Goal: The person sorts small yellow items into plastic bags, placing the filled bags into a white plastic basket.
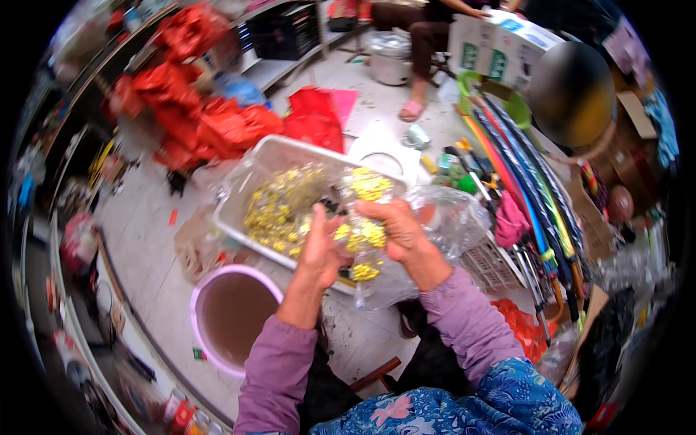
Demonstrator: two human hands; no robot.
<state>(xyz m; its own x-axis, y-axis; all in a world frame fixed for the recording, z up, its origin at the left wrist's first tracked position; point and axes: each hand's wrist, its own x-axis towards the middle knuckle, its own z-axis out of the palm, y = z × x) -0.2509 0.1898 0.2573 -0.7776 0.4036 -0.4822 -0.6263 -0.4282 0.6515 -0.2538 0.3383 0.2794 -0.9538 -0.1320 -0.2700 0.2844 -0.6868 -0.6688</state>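
- Head view: 2 bare hands, both over the near long edge of 1 white plastic tub (238, 206).
- L hand (319, 250): looks open, fingers almost straight & pointing to far edge, palm turned to the yellow bundle (365, 233); whether it touches, I cannot tell.
- R hand (407, 235): gripping 1 yellow bundle w/ clear wrap, thumb bent over it; bundle is btw the 2 hands, toward tub's right end.
- Yellow pcs (279, 217) inside tub, massed at left end; too many & blurred for count.
- 1 bucket (235, 269), purple rim, brownish liquid inside, near tub's near-left corner.
- Clear plastic bag (453, 217): just beside right edge of tub.
- Red bags (181, 109): 1 heap, beyond far-left corner; exact no. unclear.
- Umbrellas (533, 188): several, lying right of tub, beside 1 green basin (518, 109).
- 1 other person, 1 pink slipper (411, 111) visible, beyond far edge.
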